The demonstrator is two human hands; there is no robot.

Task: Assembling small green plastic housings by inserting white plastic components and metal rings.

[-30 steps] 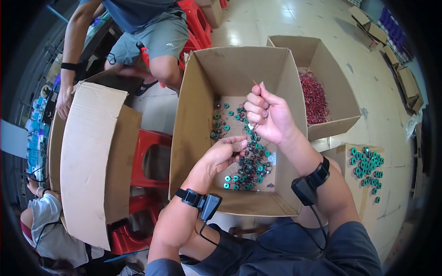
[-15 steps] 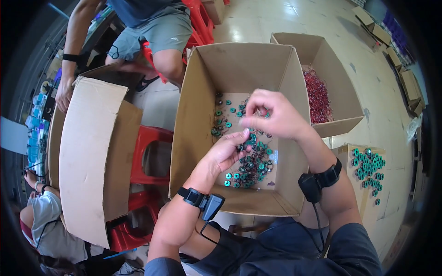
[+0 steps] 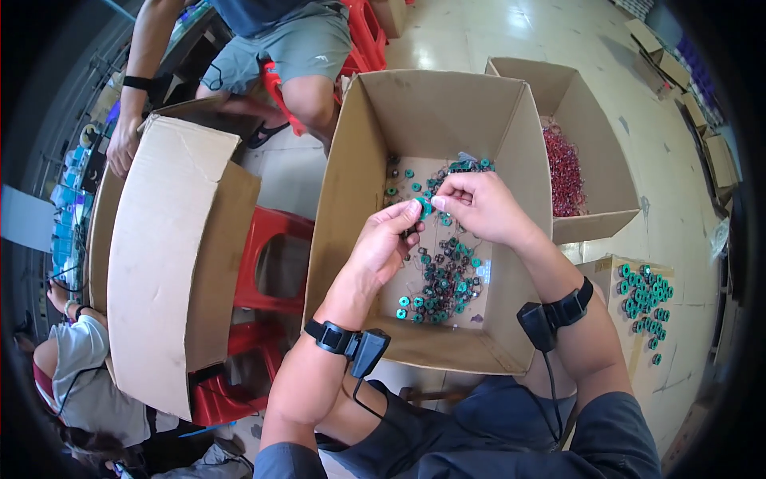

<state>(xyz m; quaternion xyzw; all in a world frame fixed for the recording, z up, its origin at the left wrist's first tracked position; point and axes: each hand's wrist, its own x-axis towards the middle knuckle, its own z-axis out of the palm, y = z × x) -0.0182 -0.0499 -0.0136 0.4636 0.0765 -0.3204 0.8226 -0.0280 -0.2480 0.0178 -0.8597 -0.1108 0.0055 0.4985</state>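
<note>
Above the open cardboard box (image 3: 339,231) in front of me, my left hand (image 3: 388,238) pinches a small green ring-shaped coil (image 3: 424,207) between thumb and fingers. Its other fingers curl over dark pieces that are partly hidden. Close beside the coil, my right hand (image 3: 483,207) has thumb and forefinger pressed together; whatever is between them is too small to make out. On the floor of the box lie many green ring coils with dark windings and thin wire ends, heaped thickest in a pile (image 3: 443,291) toward me.
Behind to the right stands another cardboard box (image 3: 594,227) holding a red wiry heap (image 3: 563,172). More green coils (image 3: 645,295) lie on a carton at right. Red stools (image 3: 267,263) and a tall carton (image 3: 155,263) stand left; two other people sit beyond it.
My right hand has come down and my left hand has risen slightly, raising the green coil between them. More coils at the far end of the box now show.
</note>
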